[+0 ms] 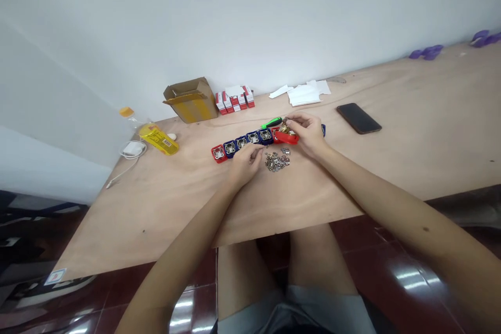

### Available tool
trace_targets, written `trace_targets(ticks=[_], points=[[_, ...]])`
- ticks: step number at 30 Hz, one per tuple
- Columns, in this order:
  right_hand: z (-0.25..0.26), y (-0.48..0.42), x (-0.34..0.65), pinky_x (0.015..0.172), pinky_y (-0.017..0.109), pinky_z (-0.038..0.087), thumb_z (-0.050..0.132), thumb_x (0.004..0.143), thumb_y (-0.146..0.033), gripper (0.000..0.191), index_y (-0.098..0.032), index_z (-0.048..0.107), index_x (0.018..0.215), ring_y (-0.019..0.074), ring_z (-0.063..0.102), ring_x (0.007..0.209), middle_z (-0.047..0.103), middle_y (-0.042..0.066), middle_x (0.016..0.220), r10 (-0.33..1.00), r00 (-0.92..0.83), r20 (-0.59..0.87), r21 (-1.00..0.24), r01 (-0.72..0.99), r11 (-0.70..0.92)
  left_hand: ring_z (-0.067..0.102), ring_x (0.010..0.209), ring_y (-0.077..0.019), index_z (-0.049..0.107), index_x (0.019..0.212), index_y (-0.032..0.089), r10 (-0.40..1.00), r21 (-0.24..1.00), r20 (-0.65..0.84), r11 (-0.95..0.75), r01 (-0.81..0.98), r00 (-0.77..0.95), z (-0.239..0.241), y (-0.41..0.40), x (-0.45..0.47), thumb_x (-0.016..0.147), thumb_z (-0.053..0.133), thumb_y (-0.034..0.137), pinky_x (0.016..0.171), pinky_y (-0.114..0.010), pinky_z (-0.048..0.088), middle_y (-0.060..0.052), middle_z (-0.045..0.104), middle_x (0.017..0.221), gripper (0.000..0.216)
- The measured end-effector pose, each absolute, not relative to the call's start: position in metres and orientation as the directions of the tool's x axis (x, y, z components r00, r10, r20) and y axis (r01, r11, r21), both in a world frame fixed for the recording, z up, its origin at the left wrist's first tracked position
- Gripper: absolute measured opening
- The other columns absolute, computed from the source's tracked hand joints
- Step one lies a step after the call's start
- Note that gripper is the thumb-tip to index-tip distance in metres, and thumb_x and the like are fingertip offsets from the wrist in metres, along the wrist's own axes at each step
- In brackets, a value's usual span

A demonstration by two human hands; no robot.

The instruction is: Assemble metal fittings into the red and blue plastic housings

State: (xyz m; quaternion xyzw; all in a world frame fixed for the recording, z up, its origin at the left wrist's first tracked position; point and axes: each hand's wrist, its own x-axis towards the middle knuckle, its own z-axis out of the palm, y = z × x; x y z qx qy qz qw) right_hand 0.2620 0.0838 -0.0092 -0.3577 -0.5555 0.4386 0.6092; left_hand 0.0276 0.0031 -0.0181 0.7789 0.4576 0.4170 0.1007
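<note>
My left hand [243, 163] is closed in a pinch just in front of a row of small open cases, near a pile of small metal parts [276, 162]. What its fingertips hold, if anything, is too small to make out. My right hand [308, 129] pinches a small brass-coloured metal part [284, 128] above a red oval case [287, 139]. The row has a red case [218, 154] at its left end and several blue cases [253, 138] beside it, with silvery fittings inside. Behind the row lies a green-and-black screwdriver [271, 122].
Toward the wall stand an open cardboard box [193, 107] and several red-and-white small boxes [235, 100]. White papers [304, 94] and a phone [359, 118] lie to the right. A yellow-labelled bottle [158, 138] and white cable [133, 150] are left; purple items [427, 52] lie far right.
</note>
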Motion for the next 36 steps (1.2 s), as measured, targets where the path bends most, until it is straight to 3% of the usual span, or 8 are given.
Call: trace_targets(ticks=[7,16,31,36], points=[[-0.018,0.096,0.266,0.102,0.048,0.064,0.085,0.078,-0.048,0.034,-0.023,0.074,0.098,0.0275,0.076,0.104,0.08,0.009,0.105,0.942,-0.017,0.335,-0.932,-0.154,0.328,0.061,0.105,-0.0262,0.075,0.12,0.018,0.738,0.295,0.554,-0.606,0.739,0.385,-0.021,0.014,0.029,0.108,0.048,0.021,0.092,-0.041,0.054,-0.012,0.067,0.109,0.03],[-0.013,0.088,0.258,0.096,0.045,0.066,0.089,0.07,-0.051,0.039,-0.024,0.074,0.094,0.0272,0.076,0.101,0.08,0.008,0.108,0.948,-0.08,0.309,-0.938,-0.189,0.29,0.053,0.105,-0.0314,0.08,0.126,0.018,0.721,0.074,0.476,-0.604,0.794,0.504,-0.015,0.02,0.03,0.101,0.05,0.013,0.096,-0.05,0.05,-0.015,0.064,0.116,0.039],[-0.012,0.084,0.26,0.098,0.049,0.066,0.087,0.077,-0.043,0.029,-0.022,0.074,0.095,0.0267,0.078,0.096,0.081,0.008,0.099,0.931,-0.16,0.328,-0.939,-0.16,0.303,0.05,0.106,-0.0307,0.08,0.124,0.021,0.714,0.104,0.478,-0.624,0.774,0.511,-0.014,0.018,0.027,0.105,0.051,0.02,0.098,-0.049,0.048,-0.015,0.065,0.124,0.035],[-0.015,0.083,0.259,0.09,0.047,0.068,0.086,0.08,-0.041,0.025,-0.022,0.076,0.094,0.0254,0.077,0.089,0.08,0.007,0.097,0.911,-0.169,0.376,-0.926,-0.102,0.363,0.051,0.108,-0.0306,0.08,0.123,0.023,0.711,0.117,0.479,-0.633,0.765,0.515,-0.015,0.018,0.029,0.105,0.048,0.016,0.101,-0.05,0.047,-0.014,0.064,0.126,0.037]])
